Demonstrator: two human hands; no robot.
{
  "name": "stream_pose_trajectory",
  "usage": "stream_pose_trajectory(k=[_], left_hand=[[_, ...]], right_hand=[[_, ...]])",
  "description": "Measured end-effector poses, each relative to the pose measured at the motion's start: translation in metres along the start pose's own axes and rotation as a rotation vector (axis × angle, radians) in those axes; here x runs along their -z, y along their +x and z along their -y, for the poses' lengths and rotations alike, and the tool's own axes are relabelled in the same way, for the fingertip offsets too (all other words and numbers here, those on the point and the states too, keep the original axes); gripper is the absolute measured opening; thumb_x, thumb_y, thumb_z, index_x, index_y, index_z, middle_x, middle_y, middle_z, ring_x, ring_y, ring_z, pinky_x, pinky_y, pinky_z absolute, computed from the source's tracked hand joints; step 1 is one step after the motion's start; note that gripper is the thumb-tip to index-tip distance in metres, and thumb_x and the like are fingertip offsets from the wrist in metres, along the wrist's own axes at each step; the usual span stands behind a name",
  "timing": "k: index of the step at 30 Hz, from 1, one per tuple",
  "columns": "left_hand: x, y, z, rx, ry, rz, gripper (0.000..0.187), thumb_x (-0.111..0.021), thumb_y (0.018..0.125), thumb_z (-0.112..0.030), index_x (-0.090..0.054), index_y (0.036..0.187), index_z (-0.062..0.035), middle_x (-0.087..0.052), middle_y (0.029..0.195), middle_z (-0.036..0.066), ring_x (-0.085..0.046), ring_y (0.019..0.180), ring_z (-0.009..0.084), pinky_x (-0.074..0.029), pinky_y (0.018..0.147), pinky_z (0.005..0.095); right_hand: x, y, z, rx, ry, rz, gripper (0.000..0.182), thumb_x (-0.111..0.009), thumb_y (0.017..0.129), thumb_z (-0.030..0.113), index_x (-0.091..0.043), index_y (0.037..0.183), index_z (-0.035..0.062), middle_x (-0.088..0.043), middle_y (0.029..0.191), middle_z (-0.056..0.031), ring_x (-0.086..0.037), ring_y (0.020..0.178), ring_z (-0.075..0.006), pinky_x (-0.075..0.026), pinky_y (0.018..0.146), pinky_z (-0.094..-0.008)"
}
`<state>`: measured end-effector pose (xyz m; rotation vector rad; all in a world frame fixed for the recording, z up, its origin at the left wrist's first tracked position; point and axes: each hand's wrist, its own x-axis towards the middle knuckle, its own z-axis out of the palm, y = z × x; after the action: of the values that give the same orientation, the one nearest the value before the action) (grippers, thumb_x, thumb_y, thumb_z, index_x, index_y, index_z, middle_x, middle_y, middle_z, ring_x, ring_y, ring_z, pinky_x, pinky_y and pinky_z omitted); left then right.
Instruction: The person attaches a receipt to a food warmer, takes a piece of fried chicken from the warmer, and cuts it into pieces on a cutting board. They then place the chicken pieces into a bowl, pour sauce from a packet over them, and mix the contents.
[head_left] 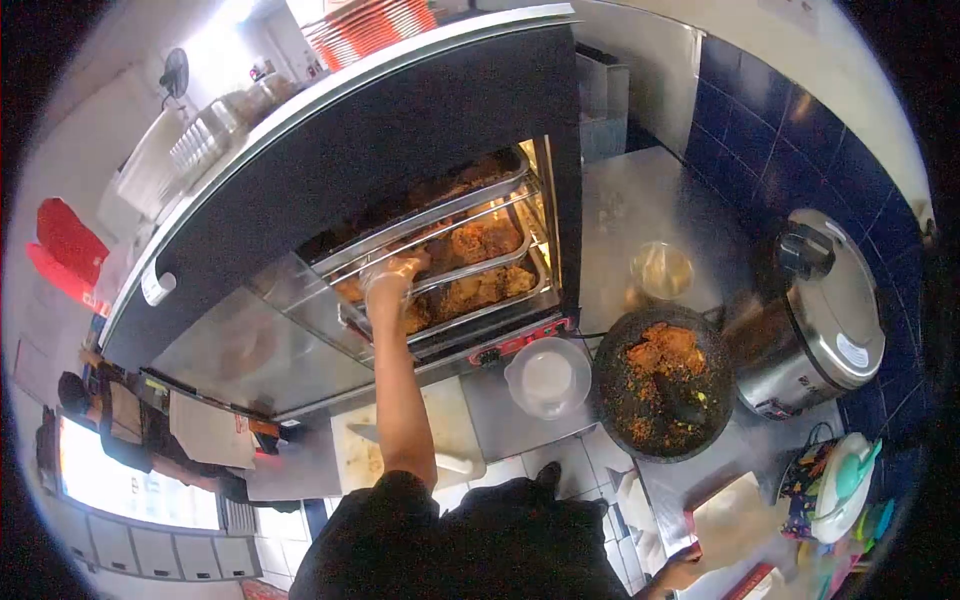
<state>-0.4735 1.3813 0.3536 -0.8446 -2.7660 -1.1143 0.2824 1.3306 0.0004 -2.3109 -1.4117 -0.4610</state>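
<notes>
My left arm reaches into a lit warming cabinet, and my left hand is among its metal trays. Fried chicken fills the trays around it. The hand is blurred, so I cannot tell whether its fingers have closed on a piece. At the lower right, my right hand grips the edge of a sheet of brown paper. Most of that hand is cut off by the frame's bottom edge.
A stone mortar holds chicken and dark crumbs, beside a clear plastic tub. The rice cooker stands against the tiled wall. Below the cabinet is a cutting board with a knife. A person stands far left.
</notes>
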Motion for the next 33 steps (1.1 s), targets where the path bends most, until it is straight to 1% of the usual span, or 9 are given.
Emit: stream_pose_trajectory(k=[8,15,18,20,22,24,31,32,33], left_hand=[[0.014,-0.071,-0.044,0.121,0.239,-0.259,0.062,-0.078,0.076,-0.052,-0.067,0.120,-0.0096,-0.069,0.113,0.022,-0.065,0.105,0.0403,-0.051,0.090,0.0481],[-0.019,-0.093,-0.016,-0.506,0.088,-0.687,0.054,-0.085,0.079,-0.025,-0.063,0.122,-0.0012,-0.066,0.117,0.015,-0.061,0.109,0.0309,-0.046,0.100,0.0411],[-0.041,-0.116,-0.033,-0.677,0.055,-0.735,0.052,-0.089,0.074,-0.016,-0.063,0.118,-0.0021,-0.066,0.116,0.016,-0.064,0.105,0.0261,-0.053,0.097,0.0369],[-0.084,-0.145,-0.059,-0.750,-0.135,-0.563,0.052,-0.087,0.076,-0.013,-0.062,0.120,-0.0022,-0.066,0.113,0.015,-0.065,0.105,0.0243,-0.056,0.092,0.0353],[-0.125,-0.211,-0.086,-0.161,-1.051,0.508,0.052,-0.087,0.075,-0.012,-0.061,0.119,-0.0030,-0.066,0.113,0.014,-0.065,0.105,0.0231,-0.058,0.085,0.0343],[-0.137,-0.289,-0.154,-0.628,-0.126,0.589,0.054,-0.086,0.069,-0.017,-0.061,0.117,-0.0093,-0.061,0.114,0.012,-0.064,0.103,0.0248,-0.055,0.079,0.0374],[-0.285,-0.505,-0.216,-0.853,-0.556,1.602,0.042,-0.080,0.074,-0.009,-0.058,0.109,-0.0017,-0.064,0.101,0.012,-0.065,0.094,0.0231,-0.055,0.080,0.0374],[-0.326,-0.558,-0.194,-0.376,-1.209,1.905,0.021,-0.068,0.092,-0.012,-0.057,0.108,-0.0034,-0.064,0.085,0.010,-0.067,0.078,0.0226,-0.057,0.070,0.0336],[-0.315,-0.533,-0.235,-0.860,-0.417,2.064,0.032,-0.074,0.080,-0.015,-0.062,0.107,-0.0017,-0.068,0.097,0.014,-0.063,0.097,0.0229,-0.051,0.081,0.0433]], right_hand=[[-0.011,-0.012,-0.012,-0.017,-0.008,0.006,0.041,-0.052,0.099,0.042,-0.070,0.122,0.0122,-0.074,0.100,-0.0108,-0.067,0.081,-0.0226,-0.054,0.074,-0.0387],[-0.047,-0.033,-0.052,0.114,-0.180,0.499,0.042,-0.051,0.100,0.043,-0.070,0.122,0.0132,-0.075,0.099,-0.0101,-0.067,0.081,-0.0218,-0.054,0.074,-0.0383],[-0.090,-0.060,-0.054,-0.254,0.357,-0.020,0.042,-0.051,0.098,0.044,-0.069,0.100,0.0072,-0.072,0.086,-0.0138,-0.067,0.075,-0.0326,-0.052,0.068,-0.0441],[0.002,-0.004,0.007,-0.246,0.410,-0.095,0.040,-0.060,0.091,0.042,-0.062,0.106,0.0047,-0.066,0.098,-0.0172,-0.064,0.085,-0.0414,-0.051,0.073,-0.0472],[0.020,0.005,0.012,-0.326,0.234,0.045,0.037,-0.059,0.091,0.041,-0.060,0.104,0.0058,-0.062,0.097,-0.0172,-0.062,0.087,-0.0414,-0.050,0.074,-0.0486],[0.028,0.007,0.013,-0.307,0.226,0.025,0.036,-0.058,0.091,0.040,-0.059,0.103,0.0064,-0.061,0.096,-0.0173,-0.061,0.086,-0.0418,-0.050,0.073,-0.0490],[0.018,0.003,0.017,-0.458,0.264,0.024,0.038,-0.062,0.090,0.041,-0.066,0.105,0.0056,-0.066,0.100,-0.0180,-0.064,0.090,-0.0382,-0.052,0.080,-0.0440],[0.002,-0.005,0.001,-0.253,0.432,-0.060,0.043,-0.062,0.091,0.042,-0.068,0.107,0.0034,-0.069,0.101,-0.0163,-0.066,0.089,-0.0345,-0.052,0.080,-0.0420],[-0.013,-0.015,-0.009,-0.246,0.473,-0.130,0.045,-0.064,0.092,0.043,-0.069,0.107,0.0017,-0.071,0.099,-0.0148,-0.067,0.088,-0.0301,-0.053,0.079,-0.0411]])
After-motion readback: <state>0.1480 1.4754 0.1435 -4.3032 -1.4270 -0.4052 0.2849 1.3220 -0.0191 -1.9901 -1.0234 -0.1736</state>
